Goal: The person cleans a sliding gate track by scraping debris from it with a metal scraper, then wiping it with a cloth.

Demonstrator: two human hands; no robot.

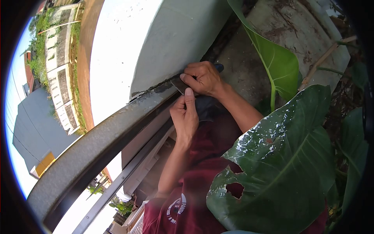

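My right hand (204, 79) is closed around a scraper, whose dull flat blade (179, 84) shows beside the thumb and whose dark blue handle end (219, 68) sticks out behind the fist. Just below it, my left hand (184, 116) has its thumb raised against the blade's lower edge and its fingers curled; their tips are partly hidden. The blade lies on a grey metal rail (105, 128), where the rail meets a pale wall (171, 43). Dark, rough patches run along that joint.
A large, torn leaf (280, 167) with white paint specks covers the lower right, close to my right forearm. Another green leaf (278, 64) hangs above it. A second, thinner rail (117, 183) runs below the first. Buildings and a fence stand far left.
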